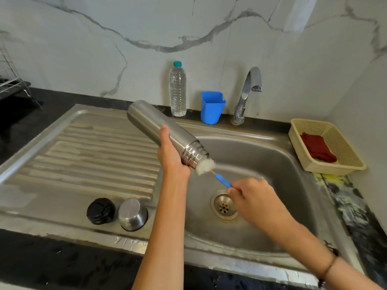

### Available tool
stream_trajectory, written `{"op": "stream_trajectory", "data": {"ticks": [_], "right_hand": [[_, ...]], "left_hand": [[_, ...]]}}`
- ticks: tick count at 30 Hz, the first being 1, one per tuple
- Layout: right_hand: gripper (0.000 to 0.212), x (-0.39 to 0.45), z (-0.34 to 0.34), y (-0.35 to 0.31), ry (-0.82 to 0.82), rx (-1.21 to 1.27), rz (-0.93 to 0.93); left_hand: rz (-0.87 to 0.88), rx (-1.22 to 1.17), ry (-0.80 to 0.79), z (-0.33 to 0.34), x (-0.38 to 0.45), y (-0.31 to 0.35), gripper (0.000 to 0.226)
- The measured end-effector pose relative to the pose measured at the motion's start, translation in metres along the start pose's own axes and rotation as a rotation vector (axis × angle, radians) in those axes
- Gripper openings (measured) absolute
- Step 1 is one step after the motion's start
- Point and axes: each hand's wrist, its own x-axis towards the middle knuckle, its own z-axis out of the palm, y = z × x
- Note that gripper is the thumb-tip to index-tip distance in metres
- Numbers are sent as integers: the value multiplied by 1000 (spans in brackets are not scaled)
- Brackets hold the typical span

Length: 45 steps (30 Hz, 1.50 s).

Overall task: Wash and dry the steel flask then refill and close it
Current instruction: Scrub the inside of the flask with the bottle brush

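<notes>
My left hand grips the steel flask around its lower body, tilted with the open mouth pointing down and right over the sink basin. A bottle brush with white bristles sits at the flask's mouth. My right hand pinches its blue handle over the drain. The black stopper and the steel cup lid, upside down, stand side by side on the ribbed drainboard.
A full plastic water bottle and a blue holder stand behind the sink beside the tap. A cream basket with a red cloth sits at the right. A wire rack stands far left.
</notes>
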Motion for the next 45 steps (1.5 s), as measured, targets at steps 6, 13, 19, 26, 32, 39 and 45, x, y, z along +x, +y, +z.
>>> {"op": "stream_trajectory", "data": {"ticks": [6,13,19,26,32,39,45], "right_hand": [[33,-6,13,-1,182,-469,-214],[49,2,22,2,257,-424,-180],[14,0,10,2,110,-277,-69],[25,20,-21,16,-447,1231,281],[26,9,-8,7,-482,1184,325],[12,8,9,-6,200,-273,-91],[33,0,22,-6,256,-529,-161]], "left_hand": [[7,53,43,0,-4,-11,57],[-3,86,49,0,-5,-19,60],[34,97,66,-1,-2,-8,56],[-43,99,-272,7,-8,6,35],[-66,-105,-412,1,-16,-11,62],[-44,10,-228,5,-6,-17,94],[28,-9,-89,-4,2,-14,82]]}}
